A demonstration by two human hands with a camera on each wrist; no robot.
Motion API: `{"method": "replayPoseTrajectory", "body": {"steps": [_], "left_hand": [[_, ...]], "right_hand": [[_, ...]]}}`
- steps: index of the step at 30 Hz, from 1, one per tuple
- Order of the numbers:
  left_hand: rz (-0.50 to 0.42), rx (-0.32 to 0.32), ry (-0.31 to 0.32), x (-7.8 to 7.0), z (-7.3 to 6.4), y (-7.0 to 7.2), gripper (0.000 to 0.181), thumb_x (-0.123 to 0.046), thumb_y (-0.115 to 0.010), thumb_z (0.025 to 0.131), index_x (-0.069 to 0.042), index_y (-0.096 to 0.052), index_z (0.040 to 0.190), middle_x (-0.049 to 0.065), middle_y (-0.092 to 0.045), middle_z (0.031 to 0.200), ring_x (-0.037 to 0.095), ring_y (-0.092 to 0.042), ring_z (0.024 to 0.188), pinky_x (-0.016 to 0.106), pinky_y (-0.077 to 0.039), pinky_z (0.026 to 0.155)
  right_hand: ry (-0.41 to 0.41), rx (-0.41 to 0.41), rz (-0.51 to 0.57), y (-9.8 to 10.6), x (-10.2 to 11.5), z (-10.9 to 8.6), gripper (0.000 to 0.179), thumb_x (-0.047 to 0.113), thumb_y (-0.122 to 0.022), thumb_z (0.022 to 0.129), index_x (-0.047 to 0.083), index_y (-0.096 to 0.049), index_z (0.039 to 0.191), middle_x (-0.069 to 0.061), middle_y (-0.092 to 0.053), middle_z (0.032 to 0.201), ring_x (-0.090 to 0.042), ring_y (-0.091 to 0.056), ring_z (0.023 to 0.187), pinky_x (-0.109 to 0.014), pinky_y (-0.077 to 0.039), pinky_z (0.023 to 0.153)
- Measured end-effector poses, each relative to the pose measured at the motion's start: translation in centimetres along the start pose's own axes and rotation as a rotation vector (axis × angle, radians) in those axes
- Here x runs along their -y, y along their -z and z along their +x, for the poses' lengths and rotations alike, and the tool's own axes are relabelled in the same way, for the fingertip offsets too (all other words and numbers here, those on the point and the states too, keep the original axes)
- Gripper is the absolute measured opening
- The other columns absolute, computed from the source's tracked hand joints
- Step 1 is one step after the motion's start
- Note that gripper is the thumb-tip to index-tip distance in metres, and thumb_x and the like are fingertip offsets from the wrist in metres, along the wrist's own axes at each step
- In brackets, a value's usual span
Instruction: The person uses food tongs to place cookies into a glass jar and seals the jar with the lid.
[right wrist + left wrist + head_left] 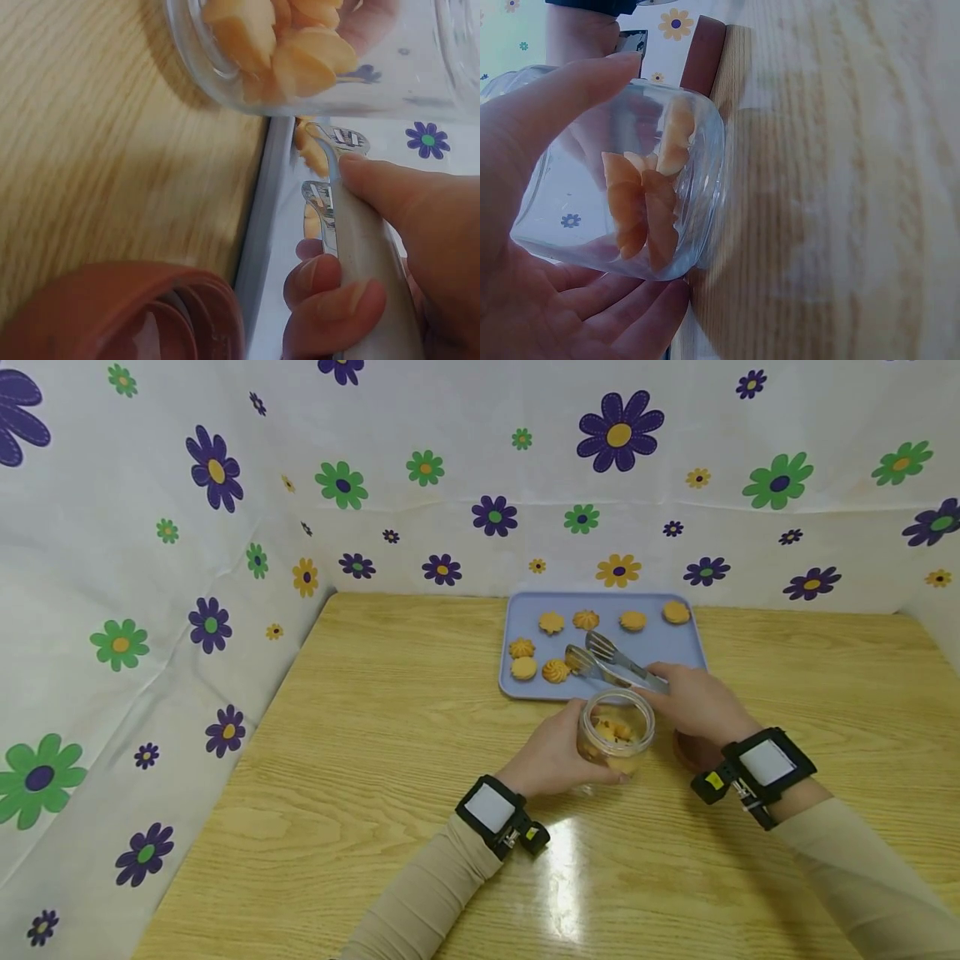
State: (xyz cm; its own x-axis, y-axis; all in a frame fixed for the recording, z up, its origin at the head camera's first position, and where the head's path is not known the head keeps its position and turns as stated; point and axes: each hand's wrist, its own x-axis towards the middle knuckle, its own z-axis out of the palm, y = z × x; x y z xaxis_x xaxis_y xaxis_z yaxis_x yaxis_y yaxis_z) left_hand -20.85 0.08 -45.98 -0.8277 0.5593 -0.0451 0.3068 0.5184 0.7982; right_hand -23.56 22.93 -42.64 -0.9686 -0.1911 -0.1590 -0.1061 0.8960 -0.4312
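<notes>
My left hand (553, 753) grips a clear glass jar (641, 714) on the table, thumb and fingers wrapped round its side. Several golden cookies (634, 206) lie at the bottom of the jar. In my right hand (701, 702) are metal tongs (367, 255), gripped by their handle between thumb and fingers. Their two slotted heads are spread apart over a blue tray (663, 647), the nearer one beside a swirled cookie (556, 671). Nothing shows between the heads. Several more cookies, round and star-shaped, are spread along the tray's back and left.
A reddish-brown round lid (127, 307) lies on the wooden table (375, 735), partly hidden under my right hand in the head view. Behind the tray and along the left stands a white flower-print cloth (450, 410).
</notes>
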Motion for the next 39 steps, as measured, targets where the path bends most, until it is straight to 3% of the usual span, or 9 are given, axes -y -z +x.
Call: {"method": "replayPoseTrajectory", "body": {"steps": [4, 7, 17, 22, 29, 39], "left_hand": [[-0.002, -0.003, 0.001, 0.0, 0.0, 0.0, 0.087, -0.042, -0.09, 0.071, -0.01, -0.048, 0.14, 0.001, -0.063, 0.126, 0.014, -0.06, 0.114, 0.033, -0.053, 0.098], [0.004, -0.003, 0.0, 0.0, 0.1, 0.0, 0.087, -0.042, -0.09, 0.071, -0.01, -0.048, 0.139, 0.001, -0.063, 0.125, 0.013, -0.06, 0.114, 0.033, -0.053, 0.098], [0.007, -0.003, 0.0, 0.0, 0.1, 0.0, 0.087, -0.046, -0.09, 0.07, -0.011, -0.048, 0.138, 0.0, -0.063, 0.124, 0.013, -0.061, 0.111, 0.032, -0.053, 0.095], [0.01, -0.009, 0.001, 0.0, 0.2, 0.1, 0.087, -0.046, -0.09, 0.07, -0.011, -0.049, 0.138, 0.001, -0.063, 0.124, 0.013, -0.061, 0.111, 0.032, -0.054, 0.095], [0.016, -0.01, 0.008, 0.1, 0.2, 0.1, 0.087, -0.048, -0.09, 0.069, -0.011, -0.049, 0.137, 0.001, -0.063, 0.124, 0.014, -0.061, 0.111, 0.033, -0.054, 0.095], [0.014, -0.004, 0.009, 0.2, 0.1, -0.1, 0.087, -0.047, -0.09, 0.07, -0.011, -0.048, 0.137, 0.002, -0.063, 0.123, 0.013, -0.061, 0.111, 0.032, -0.054, 0.095]], "right_hand": [[0.003, 0.019, -0.002, -0.1, 0.1, -0.1, 0.07, 0.047, -0.049, 0.104, -0.012, -0.053, 0.142, -0.032, -0.069, 0.119, -0.036, -0.065, 0.092, -0.06, -0.055, 0.086], [0.002, 0.027, -0.008, -0.2, 0.2, -0.1, 0.07, 0.047, -0.048, 0.105, -0.012, -0.051, 0.143, -0.036, -0.066, 0.125, -0.041, -0.067, 0.1, -0.064, -0.054, 0.089], [0.035, 0.0, -0.014, -0.5, 0.1, -0.3, 0.061, 0.04, -0.047, 0.107, -0.009, -0.055, 0.141, -0.035, -0.066, 0.126, -0.048, -0.065, 0.11, -0.065, -0.052, 0.092], [0.037, -0.011, -0.012, -0.6, 0.4, -0.4, 0.054, 0.036, -0.049, 0.107, -0.006, -0.059, 0.139, -0.031, -0.069, 0.122, -0.043, -0.067, 0.105, -0.063, -0.055, 0.088], [0.025, -0.011, -0.017, -0.9, 0.5, -0.4, 0.048, 0.029, -0.05, 0.107, -0.004, -0.06, 0.14, -0.031, -0.068, 0.126, -0.048, -0.064, 0.115, -0.065, -0.052, 0.095], [0.039, -0.034, -0.022, -1.2, 0.2, -0.7, 0.047, 0.028, -0.051, 0.107, -0.006, -0.062, 0.137, -0.03, -0.07, 0.122, -0.045, -0.067, 0.108, -0.063, -0.055, 0.091]]}}
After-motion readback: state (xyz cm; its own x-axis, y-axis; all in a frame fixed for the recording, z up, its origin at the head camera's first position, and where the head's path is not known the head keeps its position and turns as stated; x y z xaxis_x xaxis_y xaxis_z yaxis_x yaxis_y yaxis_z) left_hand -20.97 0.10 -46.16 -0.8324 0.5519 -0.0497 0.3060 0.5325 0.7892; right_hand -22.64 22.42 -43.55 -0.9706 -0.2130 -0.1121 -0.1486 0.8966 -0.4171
